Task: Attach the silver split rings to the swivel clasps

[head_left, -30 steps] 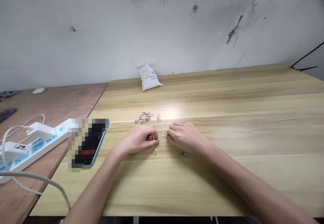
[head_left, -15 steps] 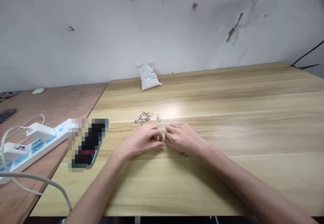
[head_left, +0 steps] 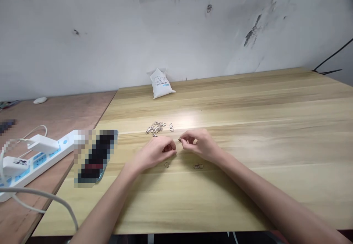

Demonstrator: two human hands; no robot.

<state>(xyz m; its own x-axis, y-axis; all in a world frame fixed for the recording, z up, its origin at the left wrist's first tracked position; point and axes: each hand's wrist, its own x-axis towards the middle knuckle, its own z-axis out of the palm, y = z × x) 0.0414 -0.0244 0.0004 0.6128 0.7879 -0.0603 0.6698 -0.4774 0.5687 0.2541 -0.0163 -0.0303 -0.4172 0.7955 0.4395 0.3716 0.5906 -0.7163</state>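
My left hand (head_left: 157,152) rests on the light wooden table (head_left: 248,126), its fingers curled and pinched at the tips on something too small to name. My right hand (head_left: 200,144) is raised slightly off the table and pinches a small metal ring or clasp (head_left: 179,140) between thumb and fingers. The two hands' fingertips are close together. A loose metal ring (head_left: 167,164) lies just below my left hand. A metal clasp (head_left: 198,167) lies below my right hand. A small pile of metal clasps (head_left: 156,128) sits just beyond my hands.
A white bag (head_left: 160,83) leans at the wall behind the table. A phone (head_left: 95,155) lies at the table's left edge. A white power strip (head_left: 33,155) with plugs and cables sits on the brown table at left. A white mouse (head_left: 40,100) lies farther back.
My right hand has lifted off the table with the small metal piece and turned its fingers toward my left hand. My left hand stayed almost in place.
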